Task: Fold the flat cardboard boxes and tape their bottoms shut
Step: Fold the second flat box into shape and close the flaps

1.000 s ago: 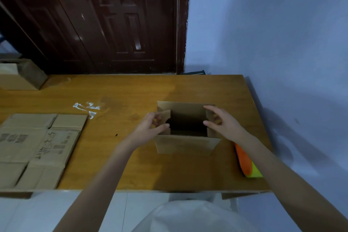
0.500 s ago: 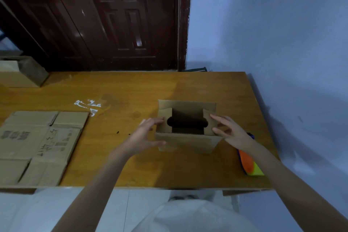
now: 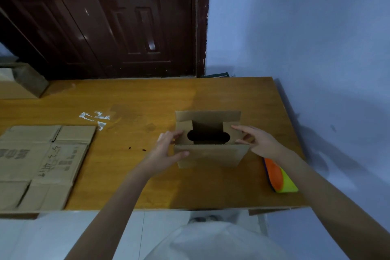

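A small brown cardboard box (image 3: 211, 155) stands on the wooden table (image 3: 135, 95), its two side flaps folded inward and its near and far flaps still standing. My left hand (image 3: 166, 150) holds the box's left side, thumb on the near panel and fingers at the left flap. My right hand (image 3: 259, 143) presses the right side flap down with straight fingers. An orange and green tape dispenser (image 3: 278, 177) lies to the right of the box, partly behind my right forearm.
Flat cardboard boxes (image 3: 40, 164) lie stacked at the table's left front. A folded box (image 3: 19, 84) stands at the far left. White tape scraps (image 3: 95, 118) stick to the table. A dark door and a blue wall stand behind.
Both hands drew back from inside the box to its outer sides. The side flaps have gone down toward flat, narrowing the dark opening.
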Motion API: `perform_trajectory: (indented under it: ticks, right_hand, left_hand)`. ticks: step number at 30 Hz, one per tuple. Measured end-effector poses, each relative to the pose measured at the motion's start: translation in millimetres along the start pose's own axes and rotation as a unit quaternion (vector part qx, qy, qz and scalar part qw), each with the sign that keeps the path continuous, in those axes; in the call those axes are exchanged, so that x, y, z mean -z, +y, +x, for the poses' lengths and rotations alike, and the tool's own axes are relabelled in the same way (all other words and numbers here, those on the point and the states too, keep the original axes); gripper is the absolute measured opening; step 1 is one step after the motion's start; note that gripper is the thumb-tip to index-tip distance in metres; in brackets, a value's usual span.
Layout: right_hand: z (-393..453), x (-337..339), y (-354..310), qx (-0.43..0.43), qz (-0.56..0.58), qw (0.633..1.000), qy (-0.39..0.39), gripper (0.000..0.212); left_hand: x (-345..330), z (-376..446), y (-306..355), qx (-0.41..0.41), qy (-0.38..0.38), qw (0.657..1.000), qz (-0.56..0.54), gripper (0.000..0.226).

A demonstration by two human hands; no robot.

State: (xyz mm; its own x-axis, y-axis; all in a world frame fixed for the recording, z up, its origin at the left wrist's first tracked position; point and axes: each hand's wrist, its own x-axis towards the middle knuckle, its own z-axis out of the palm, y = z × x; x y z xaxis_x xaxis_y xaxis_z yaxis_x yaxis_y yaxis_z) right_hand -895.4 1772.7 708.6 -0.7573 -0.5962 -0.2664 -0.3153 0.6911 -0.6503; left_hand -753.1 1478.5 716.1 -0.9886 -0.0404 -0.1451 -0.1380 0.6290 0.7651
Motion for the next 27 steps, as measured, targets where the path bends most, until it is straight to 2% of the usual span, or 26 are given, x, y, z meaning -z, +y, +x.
perform_trajectory:
  ticks: [2,4,5,6,8,11,14,17,22,24,27]
  right_hand:
    - [-4,-4,4,-0.003,0.077,0.997,-0.013,0.05]
    - [-10,-4,-4,-0.031,0.178,0.983,-0.023,0.036]
    - [-14,-3,-11,-0.048,0.211,0.976,-0.026,0.034]
    - [-15,-1,-13,-0.063,0.233,0.97,-0.026,0.041]
    - [-19,3,-14,-0.068,0.234,0.969,-0.035,0.058]
    - [-24,4,-9,-0.029,0.208,0.976,-0.063,0.084]
    - [-23,3,-7,-0.025,0.198,0.978,-0.065,0.072]
    - [-19,-1,-7,-0.026,0.189,0.981,-0.034,0.062]
    - [-17,-6,-12,-0.036,0.192,0.981,-0.001,0.054]
    - [-16,-8,-14,-0.028,0.195,0.98,0.023,0.058]
    - [-13,-10,-14,-0.003,0.197,0.978,0.074,0.083]
  left_hand:
    - [1,-2,-2,0.01,-0.006,1.0,-0.028,0.069]
    - [2,-3,-5,0.014,-0.008,0.999,-0.044,0.067]
    - [3,-3,-6,0.014,-0.008,0.999,-0.044,0.066]
    - [4,-2,-6,0.012,-0.006,0.999,-0.037,0.066]
    - [5,1,-5,0.008,-0.006,1.0,-0.012,0.067]
    - [6,2,-2,-0.004,-0.008,1.0,0.026,0.067]
    - [7,4,1,-0.021,-0.011,0.997,0.069,0.066]
    - [8,6,6,-0.015,-0.008,0.996,0.083,0.054]
    - [5,6,1,0.009,0.006,1.0,-0.01,0.034]
    - [3,8,-2,0.012,0.031,0.999,-0.022,0.028]
    - [0,16,-5,0.002,0.063,0.998,0.002,0.032]
